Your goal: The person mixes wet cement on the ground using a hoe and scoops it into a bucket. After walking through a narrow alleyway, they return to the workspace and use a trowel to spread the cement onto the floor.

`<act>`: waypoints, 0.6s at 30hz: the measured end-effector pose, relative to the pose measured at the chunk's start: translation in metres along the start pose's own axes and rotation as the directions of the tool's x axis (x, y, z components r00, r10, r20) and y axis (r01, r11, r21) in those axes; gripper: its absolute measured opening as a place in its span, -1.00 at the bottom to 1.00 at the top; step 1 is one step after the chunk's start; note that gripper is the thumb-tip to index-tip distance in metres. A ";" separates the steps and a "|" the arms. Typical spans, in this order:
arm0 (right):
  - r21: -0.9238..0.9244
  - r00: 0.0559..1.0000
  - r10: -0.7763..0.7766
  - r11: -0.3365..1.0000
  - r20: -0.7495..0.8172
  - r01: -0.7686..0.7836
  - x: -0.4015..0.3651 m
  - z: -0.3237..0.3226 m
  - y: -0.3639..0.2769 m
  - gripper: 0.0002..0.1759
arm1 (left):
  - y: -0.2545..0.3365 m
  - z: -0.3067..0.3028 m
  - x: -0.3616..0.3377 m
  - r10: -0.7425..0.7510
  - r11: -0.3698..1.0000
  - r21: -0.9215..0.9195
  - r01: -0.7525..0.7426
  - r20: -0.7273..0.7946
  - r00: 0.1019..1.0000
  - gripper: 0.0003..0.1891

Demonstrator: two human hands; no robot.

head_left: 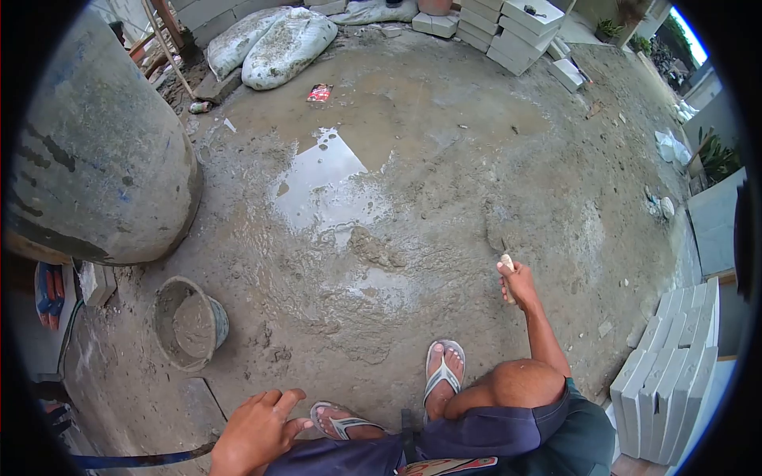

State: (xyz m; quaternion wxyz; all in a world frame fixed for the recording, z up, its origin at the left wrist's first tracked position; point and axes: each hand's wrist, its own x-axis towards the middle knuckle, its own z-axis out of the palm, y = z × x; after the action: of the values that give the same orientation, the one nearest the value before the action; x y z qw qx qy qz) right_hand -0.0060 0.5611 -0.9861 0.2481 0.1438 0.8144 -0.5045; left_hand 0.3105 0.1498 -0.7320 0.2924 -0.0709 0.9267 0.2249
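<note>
My right hand (pixel 520 284) is closed around the pale handle of a trowel (pixel 507 260). The trowel's mud-coated blade points away from me and rests on or just above the wet ground; its outline blends with the mud. Over my left thigh hangs my left hand (pixel 258 432), fingers loosely bent and thumb apart, with nothing in it. Ahead lies wet grey mortar (pixel 373 246), spread over the ground with a lump in the middle. A bucket (pixel 216 325) part-filled with mortar stands to the left, beyond my left hand.
A large cement-stained drum (pixel 103 143) stands at the left. Shallow water (pixel 468 115) covers ground farther ahead, near filled sacks (pixel 290 47) and stacked blocks (pixel 524 36). More pale blocks (pixel 667 373) stand at right. A red packet (pixel 320 93) lies in the mud.
</note>
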 end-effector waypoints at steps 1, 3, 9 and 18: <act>0.007 1.000 -0.004 1.000 -0.011 0.004 0.003 -0.001 -0.003 -0.66 | -0.001 0.000 0.000 -0.018 1.000 0.008 0.017 0.016 1.000 -0.55; 0.025 0.999 -0.031 0.999 0.007 0.031 0.012 -0.002 -0.014 -0.71 | -0.002 -0.001 -0.002 -0.026 0.999 -0.019 0.026 0.013 1.000 -0.55; -0.036 0.998 -0.066 0.997 -0.016 0.065 0.024 0.005 -0.039 -0.71 | -0.006 -0.001 -0.007 -0.058 0.992 -0.112 0.056 -0.013 0.998 -0.54; -0.101 0.965 -0.047 0.992 0.258 0.075 -0.023 0.069 -0.027 -0.66 | -0.016 0.000 -0.003 -0.104 0.992 -0.070 0.103 -0.009 0.995 -0.58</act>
State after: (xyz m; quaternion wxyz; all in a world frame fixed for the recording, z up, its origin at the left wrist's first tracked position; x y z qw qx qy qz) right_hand 0.0179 0.4872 -0.9785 0.3427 0.0385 0.8062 -0.4807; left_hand 0.3169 0.1358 -0.7361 0.2952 -0.1304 0.9153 0.2412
